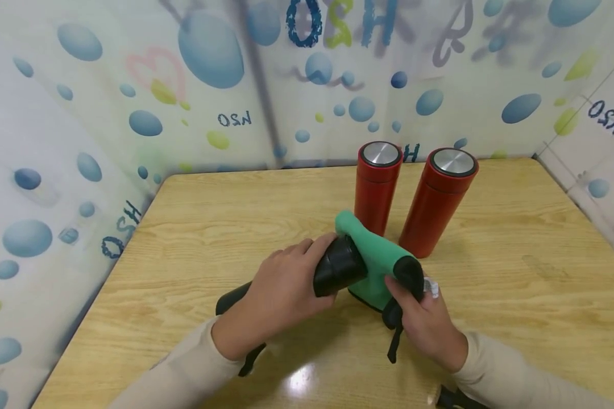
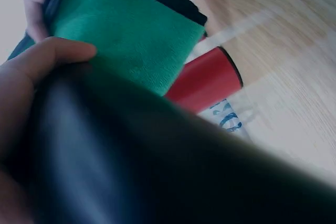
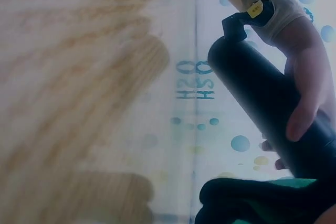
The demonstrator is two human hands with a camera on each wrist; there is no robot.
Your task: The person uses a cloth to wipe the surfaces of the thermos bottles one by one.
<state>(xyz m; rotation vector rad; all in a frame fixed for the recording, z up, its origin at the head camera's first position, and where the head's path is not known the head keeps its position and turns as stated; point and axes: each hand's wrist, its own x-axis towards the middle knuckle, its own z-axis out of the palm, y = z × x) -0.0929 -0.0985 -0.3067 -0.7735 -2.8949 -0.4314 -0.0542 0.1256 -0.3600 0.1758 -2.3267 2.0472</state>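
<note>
My left hand (image 1: 286, 289) grips a black thermos bottle (image 1: 340, 267), which lies tilted above the table. One end of the bottle meets a green cloth pouch (image 1: 378, 250) with black trim and a dangling black cord. My right hand (image 1: 430, 326) pinches the pouch by its near black-trimmed part, next to a small white tag. Close up in the left wrist view, the bottle (image 2: 157, 150) blurs across the front of the pouch (image 2: 126, 30). From the right wrist, the left hand (image 3: 310, 82) wraps the bottle (image 3: 268, 98); the pouch's dark edge (image 3: 252, 190) sits below.
Two red thermos bottles with silver lids stand just beyond the pouch, a left one (image 1: 376, 196) and a right one (image 1: 435, 210). A black object (image 1: 455, 399) shows partly beneath my right forearm. Printed curtains (image 1: 210, 130) border the wooden table (image 1: 225, 221).
</note>
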